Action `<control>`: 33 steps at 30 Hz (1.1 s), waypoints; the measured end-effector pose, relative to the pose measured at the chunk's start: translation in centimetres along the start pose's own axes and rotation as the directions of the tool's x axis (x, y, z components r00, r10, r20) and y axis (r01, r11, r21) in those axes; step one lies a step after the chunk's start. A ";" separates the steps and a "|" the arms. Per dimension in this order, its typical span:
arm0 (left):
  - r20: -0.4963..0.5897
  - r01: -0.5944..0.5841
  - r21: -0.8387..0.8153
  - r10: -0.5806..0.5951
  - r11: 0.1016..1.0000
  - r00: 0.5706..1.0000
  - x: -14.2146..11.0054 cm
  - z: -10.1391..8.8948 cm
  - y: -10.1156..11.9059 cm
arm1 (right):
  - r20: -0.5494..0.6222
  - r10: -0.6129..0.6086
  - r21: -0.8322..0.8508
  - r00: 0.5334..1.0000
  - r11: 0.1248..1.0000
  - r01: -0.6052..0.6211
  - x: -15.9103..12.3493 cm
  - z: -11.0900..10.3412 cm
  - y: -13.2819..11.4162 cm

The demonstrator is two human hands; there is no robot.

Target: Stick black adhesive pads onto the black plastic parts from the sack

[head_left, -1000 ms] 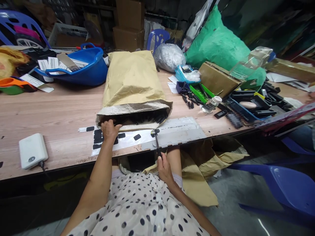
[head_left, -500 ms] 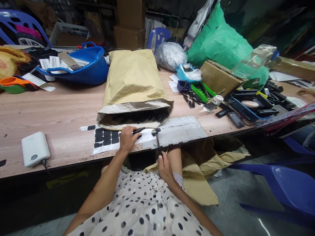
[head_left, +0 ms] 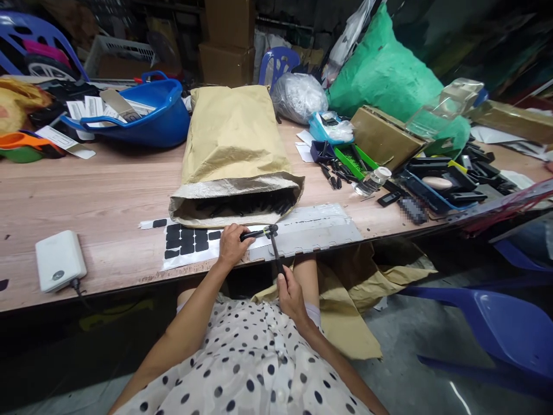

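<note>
My left hand [head_left: 231, 244] rests on the table edge, closed around a slim black stick-like part [head_left: 254, 233] that lies level and points right. My right hand [head_left: 288, 293] sits below the table edge, gripping the dark handle of a small hammer [head_left: 275, 249] whose head touches the tip of the black part. Just behind the hands lies a brown paper sack [head_left: 235, 153] on its side, its open mouth facing me with several black parts inside. A white sheet with black rectangular pads [head_left: 186, 242] lies under my left wrist. A grey metal plate [head_left: 311, 230] lies right of the hammer head.
A white box with a cable [head_left: 58, 260] sits at the left edge. A blue basin [head_left: 144, 121] holds paper cards at the back left. Green and blue trays with small black pieces [head_left: 349, 161], a small jar [head_left: 372, 181] and black cases [head_left: 449, 184] crowd the right. A blue chair [head_left: 501, 334] stands at right.
My left hand came out of the sack's mouth holding a black part and brought it right to the hammer head. The right hand and hammer barely moved.
</note>
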State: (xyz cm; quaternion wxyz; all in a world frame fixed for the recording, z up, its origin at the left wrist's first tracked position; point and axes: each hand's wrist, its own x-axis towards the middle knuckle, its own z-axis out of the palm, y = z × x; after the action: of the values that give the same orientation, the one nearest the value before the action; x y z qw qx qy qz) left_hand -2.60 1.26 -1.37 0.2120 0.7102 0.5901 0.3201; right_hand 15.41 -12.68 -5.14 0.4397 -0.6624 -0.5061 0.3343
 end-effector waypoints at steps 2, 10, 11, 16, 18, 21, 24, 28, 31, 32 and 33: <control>0.001 0.010 -0.007 -0.010 1.000 1.000 0.0 0.0 0.1 | 0.002 -0.030 -0.008 1.000 1.000 0.030 -0.1 -0.1 -0.2; 0.023 0.079 -0.005 -0.079 0.997 0.997 0.1 -0.2 0.7 | 0.018 -0.099 -0.065 0.995 0.993 0.100 -0.2 0.5 0.1; 0.025 0.085 -0.004 -0.085 0.996 0.996 0.1 -0.2 0.8 | 0.023 -0.090 -0.071 0.996 0.993 0.092 -0.2 0.5 0.2; 0.028 0.102 -0.010 -0.102 0.995 0.994 0.2 -0.1 0.8 | 0.029 -0.089 -0.063 0.996 0.994 0.090 -0.3 0.3 -0.4; 0.022 0.099 -0.010 -0.099 0.995 0.995 0.2 0.0 0.7 | 0.048 -0.109 -0.057 0.993 0.992 0.112 -0.2 0.3 -0.8; 0.020 0.094 -0.001 -0.094 0.996 0.995 0.2 0.0 0.6 | 0.100 -0.122 -0.052 0.988 0.990 0.128 -0.1 0.5 -1.3; 0.031 0.098 -0.006 -0.098 0.995 0.995 0.3 -0.1 0.7 | 0.131 -0.093 -0.046 0.987 0.994 0.100 0.0 0.6 -1.2; 0.042 0.111 -0.017 -0.110 0.994 0.993 0.1 -0.3 1.2 | 0.067 -0.028 -0.029 0.997 0.999 0.030 -0.2 0.5 -0.7; 0.042 0.108 -0.004 -0.108 0.994 0.993 0.0 -0.4 1.3 | 0.004 0.034 -0.017 0.999 0.999 -0.034 -0.2 0.2 -0.7; 0.040 0.102 0.002 -0.102 0.995 0.994 0.0 -0.3 1.2 | -0.002 0.056 -0.015 0.998 0.998 -0.056 -0.1 0.1 -0.8; 0.037 0.092 0.005 -0.092 0.996 0.995 0.0 -0.3 1.1 | -0.003 0.076 -0.013 0.997 0.997 -0.076 -0.1 0.0 -0.9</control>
State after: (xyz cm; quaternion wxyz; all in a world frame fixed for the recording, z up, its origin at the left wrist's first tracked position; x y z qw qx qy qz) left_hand -2.02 1.00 -0.42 0.2361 0.6884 0.6188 0.2958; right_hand 15.06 -12.67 -4.27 0.4229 -0.6843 -0.4824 0.3467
